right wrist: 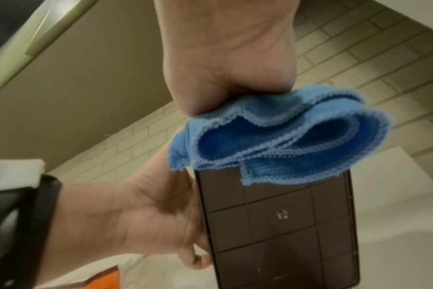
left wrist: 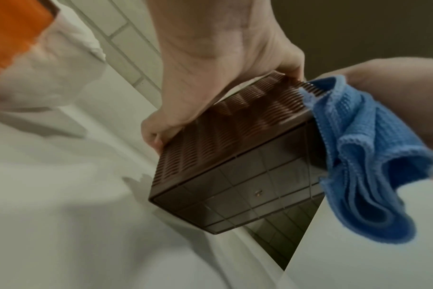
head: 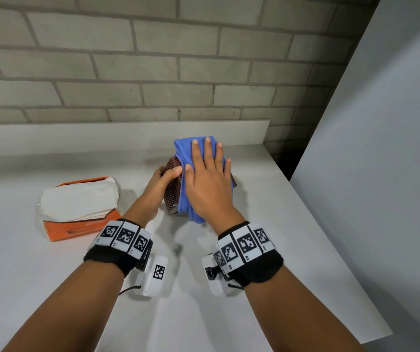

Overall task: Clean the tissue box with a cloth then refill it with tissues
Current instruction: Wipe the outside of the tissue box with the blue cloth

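Note:
A brown slatted tissue box (head: 173, 193) is tilted above the white table, its gridded underside (left wrist: 255, 187) (right wrist: 279, 224) facing the wrist cameras. My left hand (head: 162, 182) grips its left side, thumb on the upper edge and fingers (left wrist: 151, 135) curled round the far edge. A folded blue cloth (head: 188, 179) (left wrist: 363, 160) (right wrist: 284, 140) is draped over the box. My right hand (head: 207, 171) lies flat on the cloth with straight fingers, pressing it against the box. An orange pack of white tissues (head: 77, 207) lies to the left, torn open.
The white table (head: 280, 250) ends in an edge at the right, beyond which a pale panel (head: 381, 148) rises. A low white ledge (head: 102, 134) and a brick wall (head: 127, 72) stand behind the box.

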### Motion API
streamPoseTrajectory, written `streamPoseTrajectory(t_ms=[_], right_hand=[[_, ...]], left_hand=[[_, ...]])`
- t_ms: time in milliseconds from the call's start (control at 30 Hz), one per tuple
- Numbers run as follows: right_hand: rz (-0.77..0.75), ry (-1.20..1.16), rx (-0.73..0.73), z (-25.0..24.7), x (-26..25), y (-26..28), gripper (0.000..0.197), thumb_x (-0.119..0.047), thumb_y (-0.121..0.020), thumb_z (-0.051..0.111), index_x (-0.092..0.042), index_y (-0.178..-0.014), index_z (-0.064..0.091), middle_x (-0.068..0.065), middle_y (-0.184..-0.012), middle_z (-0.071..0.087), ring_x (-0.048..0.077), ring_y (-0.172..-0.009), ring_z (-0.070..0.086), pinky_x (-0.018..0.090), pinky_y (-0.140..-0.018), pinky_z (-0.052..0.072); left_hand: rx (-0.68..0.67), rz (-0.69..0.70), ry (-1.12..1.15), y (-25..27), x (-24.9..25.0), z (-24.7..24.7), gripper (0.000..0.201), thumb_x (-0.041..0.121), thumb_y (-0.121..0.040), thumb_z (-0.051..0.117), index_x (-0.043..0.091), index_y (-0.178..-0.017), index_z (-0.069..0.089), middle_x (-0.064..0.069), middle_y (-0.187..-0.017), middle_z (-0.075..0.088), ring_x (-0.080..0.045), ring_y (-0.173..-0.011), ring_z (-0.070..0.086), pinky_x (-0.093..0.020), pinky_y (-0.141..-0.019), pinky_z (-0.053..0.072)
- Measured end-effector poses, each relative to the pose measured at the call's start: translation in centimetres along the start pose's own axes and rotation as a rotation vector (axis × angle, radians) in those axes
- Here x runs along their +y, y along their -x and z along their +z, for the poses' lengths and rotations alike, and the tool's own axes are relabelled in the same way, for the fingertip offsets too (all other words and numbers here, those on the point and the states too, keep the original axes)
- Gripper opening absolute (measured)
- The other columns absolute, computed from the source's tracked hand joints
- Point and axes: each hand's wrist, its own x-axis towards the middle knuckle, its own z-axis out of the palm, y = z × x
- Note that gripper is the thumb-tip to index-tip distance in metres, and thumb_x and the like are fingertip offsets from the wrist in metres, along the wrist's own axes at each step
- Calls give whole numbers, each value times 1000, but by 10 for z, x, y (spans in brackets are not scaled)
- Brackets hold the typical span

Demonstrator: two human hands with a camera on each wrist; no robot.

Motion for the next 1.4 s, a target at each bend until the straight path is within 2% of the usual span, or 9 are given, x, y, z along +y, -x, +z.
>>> streamPoseTrajectory(t_ms=[133, 233, 500, 667, 767, 867, 1233, 1333, 1400], right_hand=[[197, -115, 53, 0, 14, -11, 58, -35, -102, 21, -19, -154, 1, 8, -162, -2, 28, -150, -5, 47, -120, 2], [392, -291, 56, -1, 27, -20, 57, -35, -102, 20, -15, -153, 5, 10, -162, 7, 30, -149, 0, 49, -119, 7], [104, -346, 165, 23, 13, 9, 56, -28, -102, 20, -16, -153, -3, 0, -162, -9, 19, -149, -15, 35, -119, -10], [480, -786, 158, 34, 28, -8, 56, -28, -104, 22, -14, -153, 0, 3, -162, -3, 21, -150, -5, 38, -122, 0], [762, -1156, 38, 52, 38, -9, 63, -44, -99, 28, -18, -154, 8, 8, -160, 18, 28, -146, 25, 45, -119, 23], [742, -1175, 9, 50, 28, 7, 74, -44, -97, 42, -16, -154, 5, 8, -158, 22, 25, -143, 30, 36, -117, 27], [616, -973, -23, 38, 57, 5, 50, -29, -100, 44, -7, -144, 36, 13, -142, 50, 28, -130, 48, 41, -110, 38], [575, -878, -45, 27, 65, -6, 42, -24, -100, 45, -2, -136, 45, 18, -132, 56, 28, -113, 56, 33, -92, 45], [553, -806, -72, 25, 67, -8, 36, -20, -100, 45, 0, -130, 51, 20, -123, 60, 23, -96, 54, 29, -79, 41]], left_hand=[[18, 12, -39, -6, 0, 1, 110, 64, -49, 67, 8, -139, 39, -14, -135, 55, -23, -117, 57, -27, -87, 48], [73, -5, -106, -8, 1, 5, 133, 66, -40, 65, 11, -151, 17, -11, -151, 33, -26, -135, 40, -41, -112, 34], [80, 38, -260, -2, -6, 9, 141, 68, -33, 65, 16, -152, 9, -7, -152, 24, -18, -134, 38, -25, -100, 34], [117, 94, -422, -4, -11, 8, 132, 77, -39, 58, 21, -151, 15, -4, -148, 20, -25, -137, 34, -42, -115, 29], [152, 160, -653, -5, -22, 8, 114, 71, -62, 60, 17, -151, 16, -10, -148, 19, -32, -138, 27, -51, -113, 28], [200, 203, -751, -6, -28, 9, 95, 44, -83, 64, 14, -152, 6, -14, -151, 17, -37, -137, 25, -53, -112, 28], [16, 54, -538, 1, -26, -27, 129, 4, -72, 79, 18, -146, -26, -7, -140, 48, -27, -121, 55, -32, -96, 46], [-178, -34, -525, -13, -9, -44, 132, -3, -69, 79, 22, -147, -25, 5, -130, 38, -19, -90, 67, -19, -67, 55], [-328, -89, -521, -19, -5, -54, 132, -3, -64, 82, 32, -150, -11, 9, -137, 38, -20, -84, 70, -23, -69, 59]])
